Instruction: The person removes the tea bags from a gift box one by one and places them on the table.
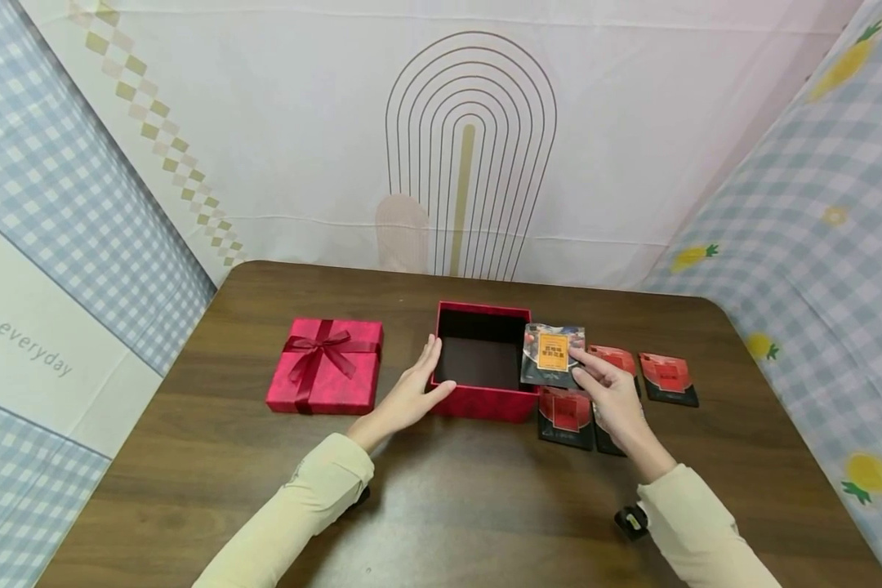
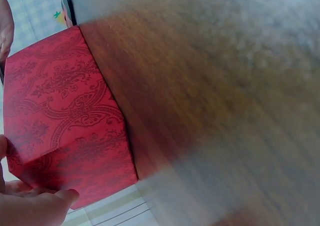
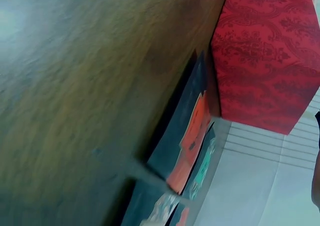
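Observation:
An open red gift box (image 1: 485, 403) with a dark inside stands near the middle of the table. My left hand (image 1: 404, 394) rests against its left wall, fingers fairly straight and thumb near the front corner. In the left wrist view that thumb (image 2: 42, 206) touches the patterned red side. Between thumb and fingers, my right hand (image 1: 619, 408) pinches a dark sachet with an orange label (image 1: 553, 353), held over the box's right rim. Below it lies a red-and-black sachet (image 1: 564, 418); another sachet (image 1: 608, 442) is partly hidden by the hand.
Left of the box lies its red lid (image 1: 360, 384) with a ribbon bow. More red-and-black sachets lie on the right, one (image 1: 669, 378) farthest out and another (image 1: 613, 357) behind the right hand. A patterned cloth (image 1: 301, 122) hangs behind the wooden table (image 1: 470, 498).

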A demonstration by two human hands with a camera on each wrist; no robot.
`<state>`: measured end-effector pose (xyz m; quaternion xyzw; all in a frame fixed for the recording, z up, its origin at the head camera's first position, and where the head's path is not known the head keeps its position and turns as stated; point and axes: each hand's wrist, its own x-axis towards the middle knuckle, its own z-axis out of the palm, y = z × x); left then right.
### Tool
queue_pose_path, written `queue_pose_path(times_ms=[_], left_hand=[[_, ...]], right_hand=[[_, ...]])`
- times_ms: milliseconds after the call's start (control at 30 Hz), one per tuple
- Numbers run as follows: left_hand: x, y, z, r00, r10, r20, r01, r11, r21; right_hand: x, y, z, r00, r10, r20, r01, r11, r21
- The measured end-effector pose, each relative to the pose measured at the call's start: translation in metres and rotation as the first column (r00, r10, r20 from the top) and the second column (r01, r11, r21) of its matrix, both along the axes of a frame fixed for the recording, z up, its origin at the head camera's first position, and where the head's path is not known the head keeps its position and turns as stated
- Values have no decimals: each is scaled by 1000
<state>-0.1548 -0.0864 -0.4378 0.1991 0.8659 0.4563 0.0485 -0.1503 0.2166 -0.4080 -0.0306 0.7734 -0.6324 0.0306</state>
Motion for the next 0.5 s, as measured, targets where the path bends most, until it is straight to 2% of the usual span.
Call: queue_pose_path(times_ms=[67,200,500], left_hand=[[0,0,0,1000,-1,-1,1,1000,-4],[0,0,1,1000,-3,4,3,1000,-6],[0,0,0,1000,-3,-1,3,1000,2]], right_hand=[[3,5,-1,1000,-6,-9,6,1000,-18],[6,15,-2,997,-20,-75,16,999,-51],[17,43,-10,994,-70,-84,59,990,-125]])
